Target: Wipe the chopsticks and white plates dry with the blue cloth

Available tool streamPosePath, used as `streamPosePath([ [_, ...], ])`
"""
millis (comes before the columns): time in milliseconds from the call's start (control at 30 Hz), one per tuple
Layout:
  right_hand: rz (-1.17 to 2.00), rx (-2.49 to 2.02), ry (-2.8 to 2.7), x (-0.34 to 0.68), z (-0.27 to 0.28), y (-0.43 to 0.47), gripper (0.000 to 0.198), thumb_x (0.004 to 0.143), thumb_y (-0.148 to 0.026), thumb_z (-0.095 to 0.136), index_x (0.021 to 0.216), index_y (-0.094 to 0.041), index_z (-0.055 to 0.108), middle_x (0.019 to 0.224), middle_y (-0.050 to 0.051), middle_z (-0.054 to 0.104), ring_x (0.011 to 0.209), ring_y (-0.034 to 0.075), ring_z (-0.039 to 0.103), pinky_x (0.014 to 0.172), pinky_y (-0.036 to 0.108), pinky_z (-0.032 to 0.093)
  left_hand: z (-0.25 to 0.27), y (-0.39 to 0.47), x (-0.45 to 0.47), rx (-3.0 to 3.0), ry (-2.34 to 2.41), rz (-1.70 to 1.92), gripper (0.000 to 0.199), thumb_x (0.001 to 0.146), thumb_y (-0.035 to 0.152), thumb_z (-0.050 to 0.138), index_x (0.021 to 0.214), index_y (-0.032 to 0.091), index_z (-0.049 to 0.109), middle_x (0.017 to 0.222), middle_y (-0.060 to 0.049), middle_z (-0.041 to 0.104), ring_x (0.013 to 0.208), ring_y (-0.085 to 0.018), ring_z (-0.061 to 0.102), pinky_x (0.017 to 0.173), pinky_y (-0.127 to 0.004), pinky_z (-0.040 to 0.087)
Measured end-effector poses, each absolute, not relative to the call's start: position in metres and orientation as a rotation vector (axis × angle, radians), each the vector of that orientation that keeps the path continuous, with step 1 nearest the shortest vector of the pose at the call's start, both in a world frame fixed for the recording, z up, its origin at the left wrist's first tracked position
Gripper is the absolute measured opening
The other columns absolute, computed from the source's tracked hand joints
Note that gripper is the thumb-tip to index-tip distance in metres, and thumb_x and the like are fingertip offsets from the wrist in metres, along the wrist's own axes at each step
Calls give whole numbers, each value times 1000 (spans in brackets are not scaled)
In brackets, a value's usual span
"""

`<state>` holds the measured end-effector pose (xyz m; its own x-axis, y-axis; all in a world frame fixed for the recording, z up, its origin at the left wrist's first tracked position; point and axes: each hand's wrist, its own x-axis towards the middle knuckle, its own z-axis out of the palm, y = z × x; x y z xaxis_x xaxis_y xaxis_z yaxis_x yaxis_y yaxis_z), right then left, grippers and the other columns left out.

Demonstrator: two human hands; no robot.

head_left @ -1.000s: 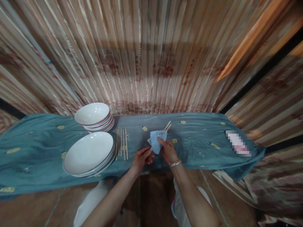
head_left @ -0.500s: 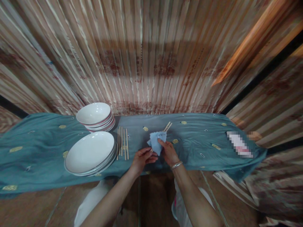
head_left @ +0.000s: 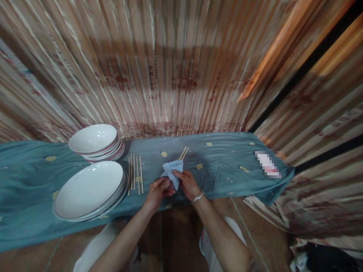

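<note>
Cloth [head_left: 173, 173] of light blue colour is covering the middle of a pair of chopsticks [head_left: 183, 153], above the near part of the bench [head_left: 221, 166]. Only the far ends of the pair are showing clearly, pointing to the far right. The right hand [head_left: 189, 184] is clamping its fingers on the cloth, the thumb lying on top and the other fingers mostly hiding. The left hand [head_left: 157, 192] is closing its fingers on the near ends, which are almost disappearing inside the grip. To the left, several loose chopsticks [head_left: 141, 174] are lying side by side. Further left, a stack of plates [head_left: 89, 190] is standing near and a stack of bowls [head_left: 93, 138] far; their lower pieces are overlapping too closely to count. On the right, a pale object [head_left: 268, 165] is showing only as blurred squares. Compared with half a second ago, the view is turning right: the left end of the bench is now being cut off, and a dark bundle [head_left: 329, 257] is appearing at near right. The cloth is hanging in a more pointed shape.
</note>
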<state>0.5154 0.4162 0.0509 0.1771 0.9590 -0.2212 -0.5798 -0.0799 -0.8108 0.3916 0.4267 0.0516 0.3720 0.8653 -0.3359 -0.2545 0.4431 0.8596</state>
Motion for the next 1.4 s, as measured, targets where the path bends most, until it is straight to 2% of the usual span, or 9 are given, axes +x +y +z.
streamPosePath([
  [133,1365,-918,-490,526,56,419,26,56,-38,81,63,-16,69,55,-2,66,47,10,52,48,24,40,54,426,393,823,907,809,47,44,49,84,68,12,65,56,-1,65,41,-8,54,40,-19,38],
  [267,1281,-905,-450,540,59,423,22,57,-34,80,67,-17,71,60,-1,69,56,14,60,58,26,47,53,425,394,837,909,787,46,44,47,85,67,12,66,54,0,64,40,-8,53,39,-18,36],
  [400,1234,-903,-391,549,61,427,21,56,-32,80,69,-19,71,63,-2,70,62,15,63,63,27,49,52,422,395,835,905,756,46,45,46,85,69,12,68,54,0,64,40,-7,53,39,-18,36],
  [767,1392,-965,-584,514,50,414,24,56,-38,79,62,-16,71,54,-2,65,46,9,50,48,22,38,51,431,391,712,942,905,43,36,35,89,65,13,67,54,-2,67,45,-9,58,45,-18,42],
  [967,1353,-967,-570,515,51,415,21,56,-34,79,66,-17,72,57,-1,67,48,11,53,49,24,40,51,432,389,753,950,879,41,38,36,88,65,12,68,54,-2,67,43,-9,55,44,-19,41],
  [1200,1169,-943,-410,553,62,424,14,56,-26,78,66,-20,72,65,0,71,65,18,65,65,30,51,52,426,389,835,953,810,37,46,36,85,71,12,70,58,-4,68,43,-9,54,43,-20,38],
  [1400,1120,-925,-290,569,65,428,21,53,-24,80,70,-17,72,71,1,73,70,18,67,68,29,52,50,423,389,869,928,781,37,49,39,84,69,12,70,57,-3,66,43,-8,53,41,-20,36],
])
